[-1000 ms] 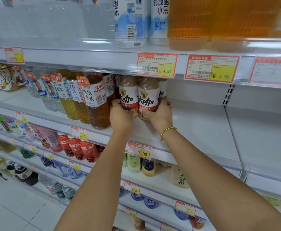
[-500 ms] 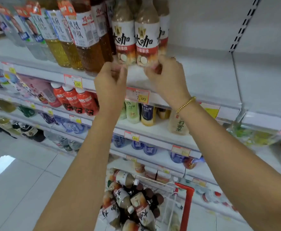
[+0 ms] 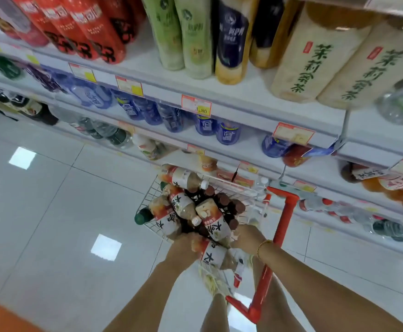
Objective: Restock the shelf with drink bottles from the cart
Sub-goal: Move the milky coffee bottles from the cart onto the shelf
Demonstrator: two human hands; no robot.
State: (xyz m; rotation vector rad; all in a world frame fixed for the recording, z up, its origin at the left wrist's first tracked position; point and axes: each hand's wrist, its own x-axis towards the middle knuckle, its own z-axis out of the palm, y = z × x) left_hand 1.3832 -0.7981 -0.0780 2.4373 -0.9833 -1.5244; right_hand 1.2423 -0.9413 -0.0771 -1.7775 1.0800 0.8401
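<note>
Both hands down in the wire cart (image 3: 255, 188): left hand (image 3: 183, 245) and right hand (image 3: 248, 236) close together, wrapped around coffee bottles (image 3: 213, 254) at the near end of the pile. Likely grabbing several per trip; exact grip unclear. Shelf (image 3: 243, 97) far above.

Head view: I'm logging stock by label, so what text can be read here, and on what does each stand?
"茉莉清茶": green characters down the beige bottles on the upper shelf.
"大咖": black characters on the white-labelled bottles in the cart.
Price tag on the shelf rail: seemingly ".80"; first digit unclear.
Red, green and blue bottle labels, other price tags: too blurred to read.
</note>
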